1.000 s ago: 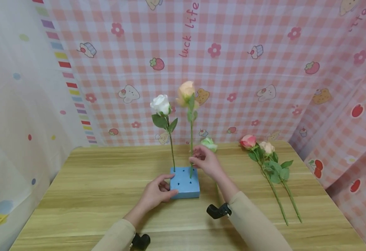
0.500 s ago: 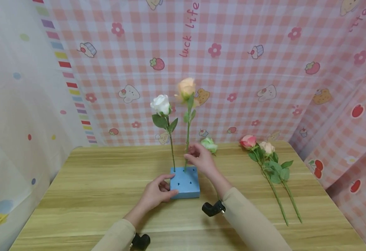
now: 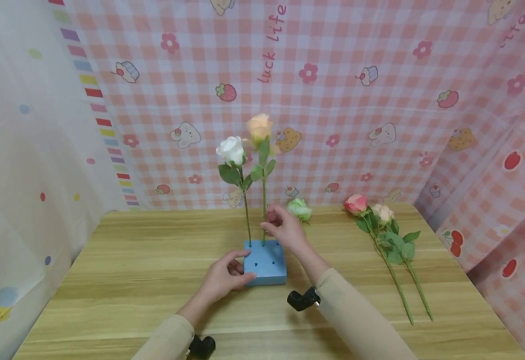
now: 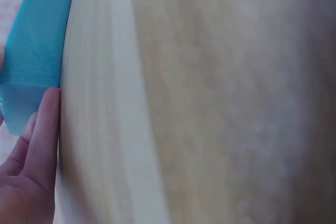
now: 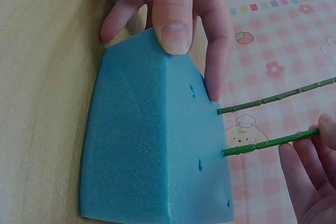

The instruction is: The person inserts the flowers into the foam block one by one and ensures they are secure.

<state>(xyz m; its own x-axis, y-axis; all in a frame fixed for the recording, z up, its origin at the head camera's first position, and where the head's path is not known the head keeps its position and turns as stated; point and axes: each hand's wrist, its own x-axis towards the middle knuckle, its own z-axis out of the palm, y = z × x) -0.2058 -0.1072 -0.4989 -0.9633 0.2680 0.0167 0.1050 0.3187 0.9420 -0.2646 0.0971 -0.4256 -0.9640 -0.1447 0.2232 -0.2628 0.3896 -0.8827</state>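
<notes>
A blue foam block (image 3: 267, 272) with several small holes in its top sits on the wooden table. My left hand (image 3: 222, 272) grips its left side, thumb on the near edge and fingers around the far side. A white rose (image 3: 230, 150) stands upright in the back left hole. Just right of it, an orange-yellow rose (image 3: 260, 127) is upright, its stem (image 5: 262, 144) entering a hole along the back edge. My right hand (image 3: 287, 230) pinches that stem low down, above the block. The left wrist view shows fingers (image 4: 44, 135) against the block's side.
A light green flower (image 3: 299, 209) lies at the table's back edge, behind my right hand. To the right, a pink rose (image 3: 356, 204) and a pale peach rose (image 3: 383, 213) lie with stems toward me. A checked curtain (image 3: 343, 105) hangs behind the table.
My right hand has moved left with the orange-yellow rose, from over the block's right part to the back-edge hole, where the stem end now sits. My left hand stays on the block.
</notes>
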